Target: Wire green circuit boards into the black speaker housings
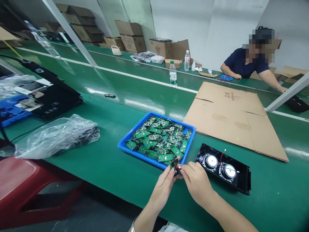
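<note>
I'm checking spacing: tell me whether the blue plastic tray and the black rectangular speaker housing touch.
Apart. The head view shows a strip of green tabletop between the tray and the housing.

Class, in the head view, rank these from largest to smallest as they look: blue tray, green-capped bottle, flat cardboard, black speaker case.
1. Flat cardboard
2. Blue tray
3. Black speaker case
4. Green-capped bottle
</note>
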Action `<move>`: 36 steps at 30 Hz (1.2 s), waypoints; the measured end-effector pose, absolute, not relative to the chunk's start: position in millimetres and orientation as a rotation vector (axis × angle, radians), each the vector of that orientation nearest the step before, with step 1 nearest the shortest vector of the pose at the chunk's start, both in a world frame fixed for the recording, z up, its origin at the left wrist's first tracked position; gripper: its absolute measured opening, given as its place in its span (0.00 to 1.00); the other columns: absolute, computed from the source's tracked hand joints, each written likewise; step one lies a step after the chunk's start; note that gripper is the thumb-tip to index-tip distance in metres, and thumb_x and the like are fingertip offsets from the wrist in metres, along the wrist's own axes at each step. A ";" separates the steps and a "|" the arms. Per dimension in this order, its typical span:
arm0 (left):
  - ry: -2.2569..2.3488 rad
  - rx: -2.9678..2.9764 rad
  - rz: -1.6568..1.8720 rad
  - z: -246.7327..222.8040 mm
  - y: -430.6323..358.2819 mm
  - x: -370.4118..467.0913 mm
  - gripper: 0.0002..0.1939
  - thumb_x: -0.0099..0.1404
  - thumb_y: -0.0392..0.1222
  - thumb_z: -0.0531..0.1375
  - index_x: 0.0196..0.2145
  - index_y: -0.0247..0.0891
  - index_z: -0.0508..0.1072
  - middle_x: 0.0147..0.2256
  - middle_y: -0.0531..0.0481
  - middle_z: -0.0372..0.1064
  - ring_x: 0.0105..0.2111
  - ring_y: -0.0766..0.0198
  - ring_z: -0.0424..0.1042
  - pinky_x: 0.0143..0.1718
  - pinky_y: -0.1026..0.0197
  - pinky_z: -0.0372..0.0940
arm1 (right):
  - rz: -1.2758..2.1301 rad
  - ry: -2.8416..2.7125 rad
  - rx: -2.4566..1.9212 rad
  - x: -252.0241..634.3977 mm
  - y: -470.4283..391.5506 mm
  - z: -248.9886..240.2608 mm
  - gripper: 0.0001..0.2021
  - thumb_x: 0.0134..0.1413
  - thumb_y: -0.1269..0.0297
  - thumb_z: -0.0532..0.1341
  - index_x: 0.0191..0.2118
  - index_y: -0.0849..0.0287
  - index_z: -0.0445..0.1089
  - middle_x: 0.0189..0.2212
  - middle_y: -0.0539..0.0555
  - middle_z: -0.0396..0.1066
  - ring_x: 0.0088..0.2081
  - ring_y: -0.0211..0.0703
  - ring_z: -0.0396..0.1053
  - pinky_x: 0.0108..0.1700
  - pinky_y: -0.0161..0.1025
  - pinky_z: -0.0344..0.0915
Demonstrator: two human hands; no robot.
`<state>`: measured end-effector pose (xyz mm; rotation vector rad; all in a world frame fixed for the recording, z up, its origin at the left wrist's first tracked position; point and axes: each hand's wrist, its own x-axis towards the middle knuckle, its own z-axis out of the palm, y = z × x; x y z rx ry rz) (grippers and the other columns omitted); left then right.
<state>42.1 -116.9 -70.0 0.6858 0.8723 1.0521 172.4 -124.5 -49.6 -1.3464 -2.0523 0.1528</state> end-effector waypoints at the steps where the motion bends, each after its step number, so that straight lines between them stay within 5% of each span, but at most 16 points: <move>1: 0.881 0.695 1.057 -69.8 -117.3 42.9 0.24 0.54 0.53 0.61 0.45 0.37 0.72 0.41 0.44 0.72 0.41 0.56 0.69 0.42 0.56 0.65 | 0.169 -2.026 -1.354 172.8 -125.7 -46.1 0.19 0.64 0.67 0.41 0.34 0.61 0.69 0.24 0.52 0.66 0.26 0.39 0.61 0.29 0.37 0.55; 8: 0.873 0.804 1.053 -69.4 -118.4 43.9 0.22 0.51 0.48 0.65 0.44 0.38 0.73 0.44 0.42 0.72 0.47 0.48 0.68 0.50 0.51 0.63 | 0.840 -1.801 -1.367 177.7 -126.7 -31.2 0.16 0.60 0.67 0.47 0.24 0.59 0.65 0.24 0.50 0.68 0.29 0.37 0.63 0.33 0.35 0.56; 15: 0.841 0.899 1.032 -66.9 -114.8 48.0 0.17 0.47 0.44 0.68 0.37 0.39 0.77 0.42 0.42 0.74 0.48 0.47 0.68 0.51 0.49 0.61 | 1.164 -1.563 -1.316 185.6 -124.2 -28.8 0.14 0.53 0.66 0.49 0.20 0.59 0.64 0.15 0.47 0.58 0.22 0.35 0.56 0.26 0.32 0.53; 21: 0.856 0.905 0.986 -59.6 -112.8 49.8 0.16 0.44 0.41 0.69 0.34 0.41 0.78 0.43 0.44 0.74 0.47 0.47 0.69 0.50 0.49 0.62 | 1.242 -1.518 -1.288 185.6 -122.5 -29.4 0.13 0.49 0.69 0.50 0.17 0.60 0.60 0.13 0.45 0.53 0.20 0.32 0.52 0.23 0.31 0.50; 27: 0.936 1.067 0.919 -55.9 -109.2 45.3 0.19 0.45 0.34 0.67 0.38 0.44 0.78 0.43 0.48 0.74 0.43 0.49 0.72 0.44 0.54 0.68 | 1.307 -1.552 -1.340 189.3 -121.0 -25.3 0.13 0.51 0.70 0.50 0.18 0.61 0.60 0.15 0.45 0.55 0.20 0.32 0.53 0.24 0.31 0.49; 36: 1.055 1.136 0.846 -51.9 -105.3 43.8 0.16 0.44 0.35 0.67 0.34 0.42 0.79 0.40 0.47 0.75 0.44 0.47 0.71 0.48 0.52 0.64 | 1.114 -1.787 -1.441 182.2 -120.7 -27.2 0.14 0.56 0.74 0.49 0.20 0.61 0.61 0.20 0.47 0.63 0.24 0.33 0.60 0.27 0.31 0.56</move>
